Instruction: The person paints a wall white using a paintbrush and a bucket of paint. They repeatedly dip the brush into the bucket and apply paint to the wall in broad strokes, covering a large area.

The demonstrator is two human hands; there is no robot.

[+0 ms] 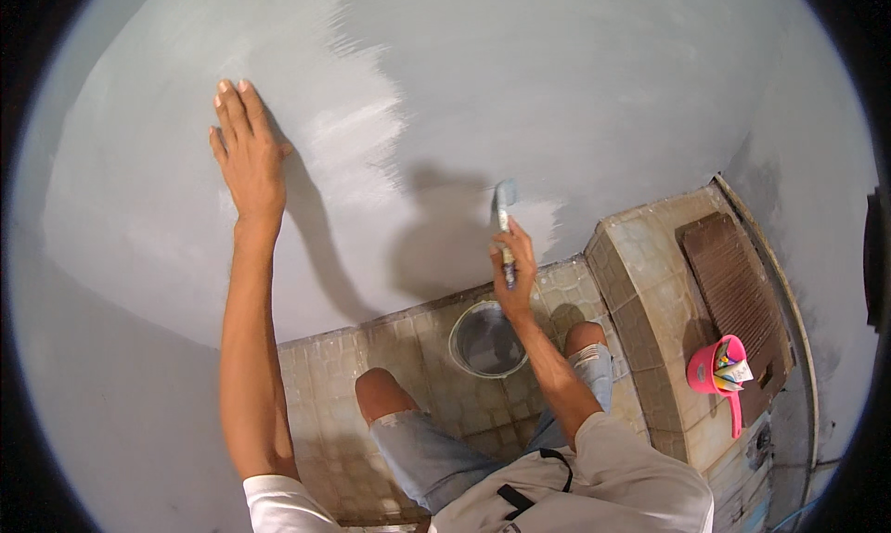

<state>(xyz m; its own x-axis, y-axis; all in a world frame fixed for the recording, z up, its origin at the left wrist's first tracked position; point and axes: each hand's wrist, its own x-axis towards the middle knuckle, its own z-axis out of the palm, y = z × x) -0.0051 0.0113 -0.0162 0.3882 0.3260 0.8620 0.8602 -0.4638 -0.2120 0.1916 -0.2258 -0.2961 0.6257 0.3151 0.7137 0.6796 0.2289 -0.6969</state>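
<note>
My left hand (249,157) lies flat on the wall, its fingers stretched upward over the pale, lighter-painted area. In my right hand (516,259) is a paintbrush (505,204), gripped by its handle with the paint-coated bristles pointing up at the wall. Whether the bristles touch the wall, I cannot tell. The wall (557,88) is light grey-white on the left and darker grey on the right, with a ragged brushed edge between. Below my right hand a round bucket (487,340) with grey contents stands on the floor between my knees.
Stone-patterned tiles cover the floor (325,422) and a raised ledge (640,255) to the right. A brown ribbed board (738,282) lies on the ledge. Beside it stands a pink dipper (703,371) holding small colourful packets. Another grey wall (817,162) closes the right side.
</note>
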